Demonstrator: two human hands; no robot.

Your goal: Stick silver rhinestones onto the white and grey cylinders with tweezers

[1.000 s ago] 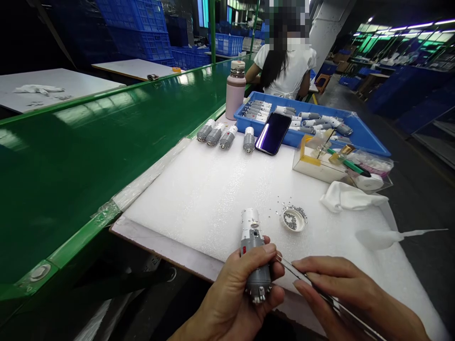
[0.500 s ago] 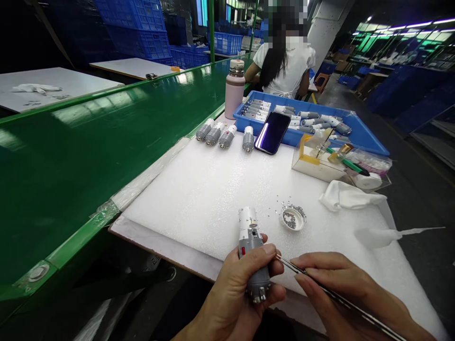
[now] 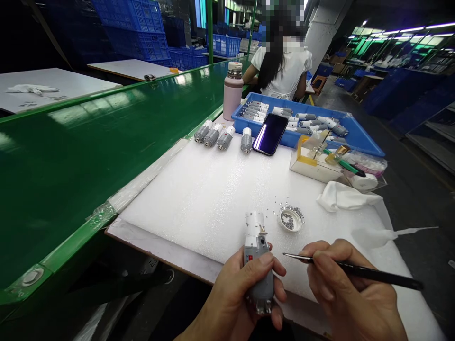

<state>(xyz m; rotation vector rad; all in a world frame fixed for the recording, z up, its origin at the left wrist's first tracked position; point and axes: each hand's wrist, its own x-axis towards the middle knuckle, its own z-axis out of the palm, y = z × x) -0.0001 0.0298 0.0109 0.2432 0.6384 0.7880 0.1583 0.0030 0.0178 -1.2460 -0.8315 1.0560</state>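
My left hand [image 3: 245,289] is closed round a grey-and-white cylindrical model [image 3: 259,279], which looks like a spacecraft module, white end up, with a small red mark on its side. My right hand [image 3: 346,279] grips dark tweezers [image 3: 362,273] with a silver tip. That tip points left at the model and stays a short gap from it; whether it carries anything is too small to tell. Beyond the hands stands a small white round dish [image 3: 290,220] with tiny silvery pieces inside, and more pieces lie scattered round its rim.
White foam sheet [image 3: 185,199] covers the table. Several similar models [image 3: 224,138] stand behind, beside a phone [image 3: 270,134] leaning on a blue tray [image 3: 366,142]. A pink bottle [image 3: 233,97], a tool box [image 3: 309,168] and white cloth [image 3: 346,196] lie around. A green conveyor [image 3: 106,137] runs left; a person [image 3: 284,71] sits ahead.
My right hand has turned the tweezers nearly level and drawn their tip away from my left thumb. The model in my left hand has shifted slightly right and down.
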